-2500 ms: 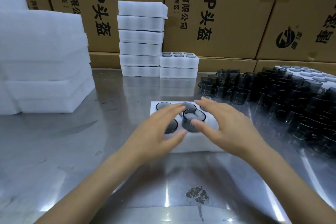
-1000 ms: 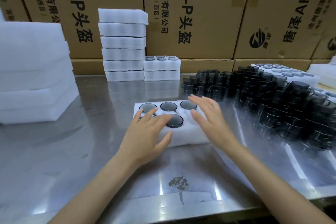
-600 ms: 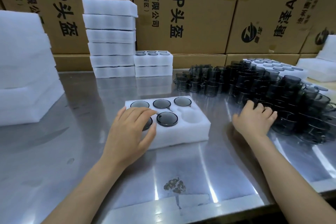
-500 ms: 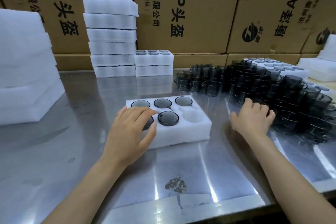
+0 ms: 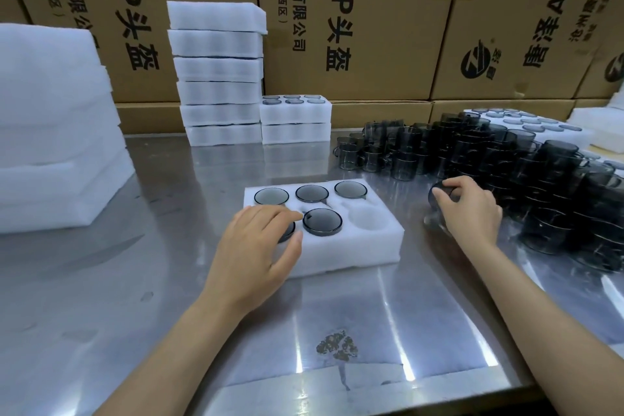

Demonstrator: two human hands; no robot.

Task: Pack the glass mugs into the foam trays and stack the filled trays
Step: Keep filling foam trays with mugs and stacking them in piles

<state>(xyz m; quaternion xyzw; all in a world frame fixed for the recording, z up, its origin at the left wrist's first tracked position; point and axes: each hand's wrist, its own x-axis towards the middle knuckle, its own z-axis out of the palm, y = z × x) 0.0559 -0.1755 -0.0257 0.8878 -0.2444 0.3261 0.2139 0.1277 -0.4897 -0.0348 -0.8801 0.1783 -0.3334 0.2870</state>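
Observation:
A white foam tray [image 5: 351, 257] lies on the steel table in front of me. Dark glass mugs sit in its three back pockets and in the front middle pocket [image 5: 322, 221]; the front right pocket [image 5: 366, 218] is bare. My left hand [image 5: 256, 250] rests flat on the tray's front left corner, over a mug there. My right hand [image 5: 469, 209] grips a dark glass mug [image 5: 437, 201] just right of the tray, at the near edge of the loose mug pile [image 5: 506, 172].
A tall stack of foam trays [image 5: 217, 78] and a low stack of filled trays [image 5: 295, 120] stand at the back. A bulky foam stack [image 5: 54, 132] fills the left. More filled foam trays [image 5: 526, 125] sit back right. Cardboard boxes [image 5: 354, 20] wall the rear.
My right hand left the tray, reached right to the mug pile and closed round a mug. My left hand stayed on the tray's front left corner.

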